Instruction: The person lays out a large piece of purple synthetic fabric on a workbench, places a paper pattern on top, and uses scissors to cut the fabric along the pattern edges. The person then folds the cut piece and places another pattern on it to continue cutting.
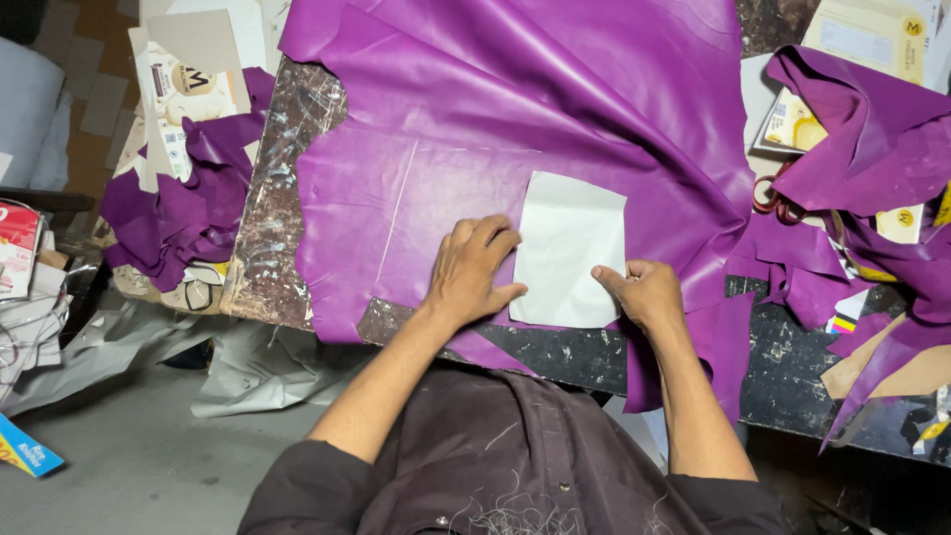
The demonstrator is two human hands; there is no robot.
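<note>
A large sheet of purple leather (515, 129) lies spread over a dark, scratched worktable (272, 228). On it rests a pale rectangular card template (570, 248). My left hand (471, 272) lies flat on the leather, fingers apart, touching the template's left edge. My right hand (642, 292) is curled at the template's lower right corner, thumb pressing on it; whether it holds a small tool is hidden. Faint straight lines (396, 203) are marked on the leather to the left.
Purple leather scraps (178, 213) and cardboard boxes (183, 84) pile up at the left. More scraps (872, 139), boxes and red-handled scissors (778, 198) lie at the right. Crumpled paper (248, 362) lies on the floor below.
</note>
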